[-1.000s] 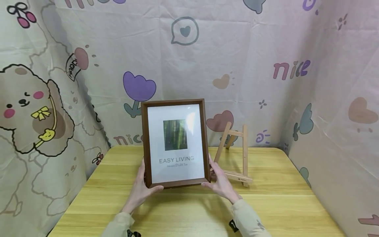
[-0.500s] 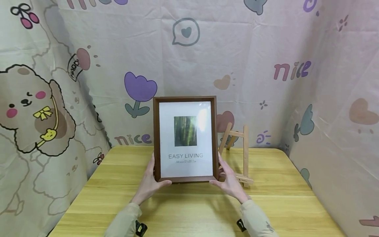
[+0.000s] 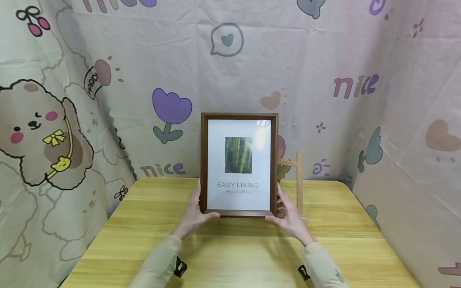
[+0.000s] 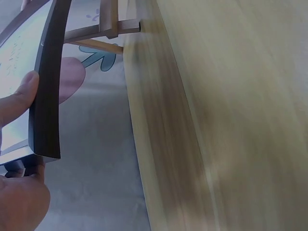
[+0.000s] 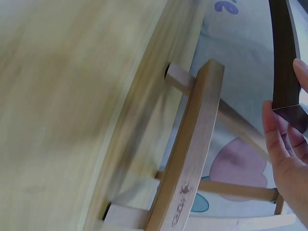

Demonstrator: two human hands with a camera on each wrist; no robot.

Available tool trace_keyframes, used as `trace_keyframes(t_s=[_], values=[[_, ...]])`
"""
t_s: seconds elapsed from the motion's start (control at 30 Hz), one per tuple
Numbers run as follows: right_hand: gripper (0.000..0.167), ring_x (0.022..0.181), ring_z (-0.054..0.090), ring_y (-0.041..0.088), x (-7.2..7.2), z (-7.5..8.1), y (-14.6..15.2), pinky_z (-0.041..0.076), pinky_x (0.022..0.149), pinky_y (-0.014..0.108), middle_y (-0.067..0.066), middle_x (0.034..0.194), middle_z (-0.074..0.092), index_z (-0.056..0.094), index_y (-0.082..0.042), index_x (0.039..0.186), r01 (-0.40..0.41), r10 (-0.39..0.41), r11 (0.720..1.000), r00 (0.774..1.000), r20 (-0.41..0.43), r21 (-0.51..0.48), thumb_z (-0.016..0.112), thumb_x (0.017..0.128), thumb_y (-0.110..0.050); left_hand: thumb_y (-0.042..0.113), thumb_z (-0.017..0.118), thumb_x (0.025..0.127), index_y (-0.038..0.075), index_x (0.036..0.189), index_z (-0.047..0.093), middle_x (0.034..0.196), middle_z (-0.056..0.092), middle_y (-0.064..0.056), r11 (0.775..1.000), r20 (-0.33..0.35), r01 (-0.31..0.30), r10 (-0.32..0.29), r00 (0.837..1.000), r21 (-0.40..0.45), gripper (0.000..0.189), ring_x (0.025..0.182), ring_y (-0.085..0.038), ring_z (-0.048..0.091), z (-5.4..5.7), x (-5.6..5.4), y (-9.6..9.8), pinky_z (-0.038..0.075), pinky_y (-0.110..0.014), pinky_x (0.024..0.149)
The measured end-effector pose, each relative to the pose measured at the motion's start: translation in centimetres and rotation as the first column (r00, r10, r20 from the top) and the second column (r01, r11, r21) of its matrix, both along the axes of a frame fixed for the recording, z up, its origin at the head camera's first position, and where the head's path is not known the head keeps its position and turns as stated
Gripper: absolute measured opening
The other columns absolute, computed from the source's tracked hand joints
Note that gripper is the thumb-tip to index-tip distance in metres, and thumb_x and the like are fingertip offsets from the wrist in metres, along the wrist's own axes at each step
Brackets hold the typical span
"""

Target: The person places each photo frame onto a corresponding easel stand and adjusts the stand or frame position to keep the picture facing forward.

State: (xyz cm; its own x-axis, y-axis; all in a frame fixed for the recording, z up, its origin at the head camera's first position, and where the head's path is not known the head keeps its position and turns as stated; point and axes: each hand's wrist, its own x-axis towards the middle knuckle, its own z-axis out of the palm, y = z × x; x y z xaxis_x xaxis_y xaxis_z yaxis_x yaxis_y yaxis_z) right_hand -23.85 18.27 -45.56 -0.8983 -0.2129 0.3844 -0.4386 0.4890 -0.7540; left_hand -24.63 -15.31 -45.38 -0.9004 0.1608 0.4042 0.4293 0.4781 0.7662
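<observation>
While my left hand (image 3: 191, 219) and right hand (image 3: 292, 222) grip the frame (image 3: 239, 160) by its lower corners, I hold it above the table (image 3: 241, 256), in front of the stand (image 3: 299, 180). Positioning seems in hand; the next move likely calls for level support.

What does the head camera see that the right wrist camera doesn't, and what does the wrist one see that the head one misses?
Only the head view: the left hand, the words EASY LIVING and the purple tulip.
Only the right wrist view: the printed mark on the wooden easel.
Both: the right hand holding the picture frame, the easel and the tabletop.
</observation>
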Motion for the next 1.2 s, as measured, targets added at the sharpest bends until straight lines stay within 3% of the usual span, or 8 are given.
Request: trace_keyframes(t_s=[0.13,0.23,0.33,0.53,0.7,0.93,1.1,1.2], values=[[0.115,0.105,0.060,0.029,0.0,0.0,0.8,0.061,0.090,0.035,0.030,0.158,0.031,0.012,-0.015,0.163,0.008,-0.008,1.000,1.000,0.003,-0.025,0.086,0.076,-0.005,0.027,0.093,0.070,0.020,0.164,-0.003,0.171,0.007,-0.016,1.000,-0.019,0.020,-0.021,1.000,-0.006,0.134,0.155,-0.044,0.015,0.1,-0.7,0.7,0.023,-0.068,0.120],[0.115,0.100,0.061,0.027,-0.1,0.1,1.4,0.061,0.088,0.033,0.030,0.154,0.037,0.013,-0.013,0.163,0.007,-0.008,0.999,1.000,-0.011,-0.041,0.086,0.075,-0.003,0.028,0.093,0.071,0.020,0.164,-0.003,0.171,0.008,-0.015,0.999,-0.027,0.035,-0.035,0.999,-0.016,0.134,0.155,-0.043,0.016,0.1,-1.1,1.2,0.028,-0.066,0.118],[0.114,0.101,0.062,0.030,-0.1,0.2,2.0,0.061,0.090,0.039,0.030,0.155,0.035,0.013,-0.012,0.163,0.013,-0.014,0.999,1.000,-0.016,-0.040,0.086,0.076,-0.004,0.028,0.093,0.071,0.019,0.164,-0.003,0.171,0.009,-0.015,0.998,-0.046,0.057,-0.057,0.997,-0.018,0.133,0.155,-0.043,0.018,0.2,-1.6,1.7,0.033,-0.065,0.117],[0.115,0.103,0.062,0.031,0.0,0.4,3.2,0.059,0.092,0.048,0.029,0.139,0.044,0.010,-0.013,0.163,0.041,-0.040,0.999,0.999,0.013,-0.031,0.085,0.077,-0.006,0.028,0.092,0.072,0.015,0.164,-0.003,0.170,0.011,-0.017,0.995,-0.063,0.094,-0.095,0.993,-0.021,0.133,0.153,-0.044,0.022,0.5,-2.4,3.0,0.039,-0.064,0.113],[0.115,0.097,0.062,0.022,0.2,0.6,4.4,0.060,0.090,0.041,0.026,0.133,0.050,0.011,-0.013,0.163,0.062,-0.063,0.998,0.998,-0.010,-0.028,0.086,0.077,-0.006,0.029,0.093,0.071,0.010,0.163,-0.001,0.171,0.007,-0.015,0.993,-0.042,0.114,-0.116,0.992,-0.028,0.133,0.155,-0.041,0.019,0.7,-3.0,4.1,0.036,-0.062,0.117],[0.116,0.105,0.062,0.027,0.5,0.9,5.8,0.059,0.093,0.044,0.023,0.130,0.051,0.007,-0.015,0.164,0.077,-0.077,0.997,0.997,0.005,-0.027,0.085,0.078,-0.008,0.027,0.093,0.070,0.010,0.163,-0.001,0.171,0.006,-0.013,0.991,-0.036,0.131,-0.132,0.991,-0.034,0.134,0.156,-0.038,0.016,0.7,-3.7,5.5,0.030,-0.059,0.121],[0.115,0.095,0.058,0.005,0.8,0.7,6.6,0.057,0.084,0.021,0.020,0.123,0.052,0.008,-0.015,0.164,0.078,-0.079,0.996,0.997,-0.021,-0.038,0.085,0.078,-0.005,0.025,0.093,0.070,0.011,0.163,-0.003,0.172,0.004,-0.010,0.988,-0.024,0.152,-0.152,0.988,-0.024,0.135,0.157,-0.034,0.013,0.7,-4.1,6.5,0.024,-0.056,0.125],[0.115,0.092,0.057,0.001,0.9,0.4,7.0,0.056,0.080,0.017,0.020,0.122,0.052,0.009,-0.014,0.163,0.075,-0.077,0.996,0.995,-0.058,-0.045,0.085,0.078,-0.003,0.025,0.093,0.069,0.009,0.163,-0.003,0.171,0.004,-0.012,0.986,-0.023,0.163,-0.164,0.986,-0.022,0.135,0.157,-0.035,0.013,0.6,-4.3,7.1,0.023,-0.057,0.125]])
